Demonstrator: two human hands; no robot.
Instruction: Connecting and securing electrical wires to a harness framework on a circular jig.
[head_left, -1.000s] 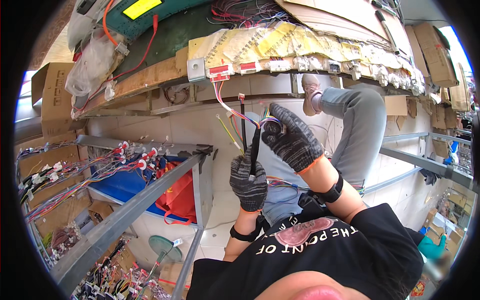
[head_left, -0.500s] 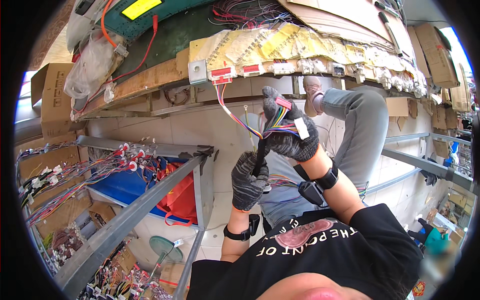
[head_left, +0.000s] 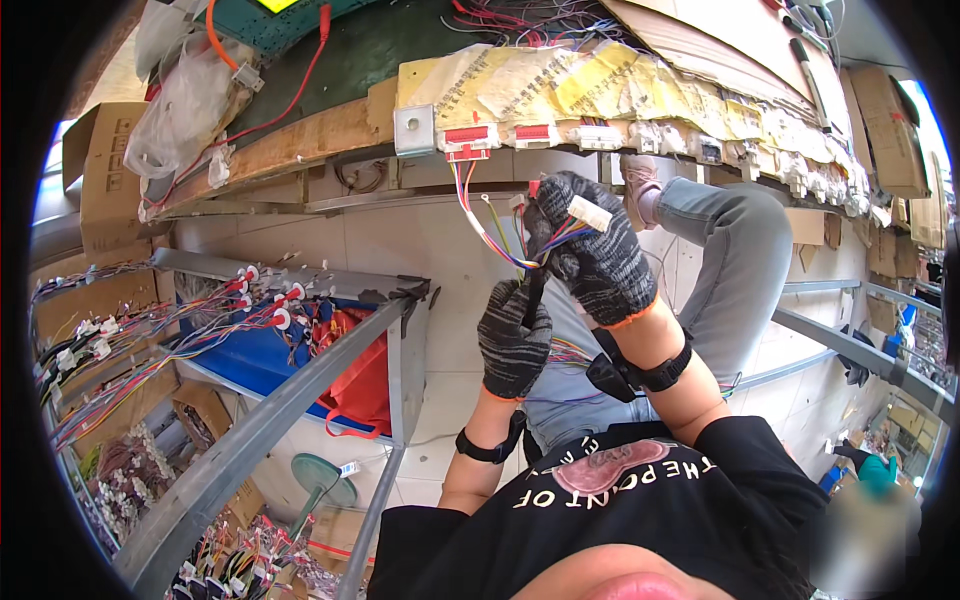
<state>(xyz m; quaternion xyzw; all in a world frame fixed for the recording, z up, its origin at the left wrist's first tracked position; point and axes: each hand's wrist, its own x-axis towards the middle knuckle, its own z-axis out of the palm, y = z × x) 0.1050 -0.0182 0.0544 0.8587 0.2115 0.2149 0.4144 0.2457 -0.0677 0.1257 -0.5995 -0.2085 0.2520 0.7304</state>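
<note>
A multicoloured wire harness [head_left: 470, 198] hangs from a red-and-white connector [head_left: 468, 143] at the bench edge. My left hand [head_left: 514, 342], in a grey-black knit glove, is closed around the harness's black sleeve [head_left: 534, 297]. Just above and to the right, my gloved right hand [head_left: 612, 262] pinches the branching wires. A white connector [head_left: 590, 213] lies across its fingers. Part of a red connector [head_left: 534, 187] shows beside the right fingertips, the rest hidden. A thin yellow-green wire with a ring terminal [head_left: 486, 198] sticks up near the left hand.
More connectors [head_left: 595, 136] line the taped bench edge. Left of me, a metal frame [head_left: 290, 400] stands by a blue bin [head_left: 235, 362] holding a red bag, with several harnesses hanging over it. A clear plastic bag [head_left: 185, 125] sits at the bench's left end.
The right hand has turned, so the white connector now tilts across its fingers and the red one is mostly hidden. Both hands keep hold of the harness. The view has shifted slightly.
</note>
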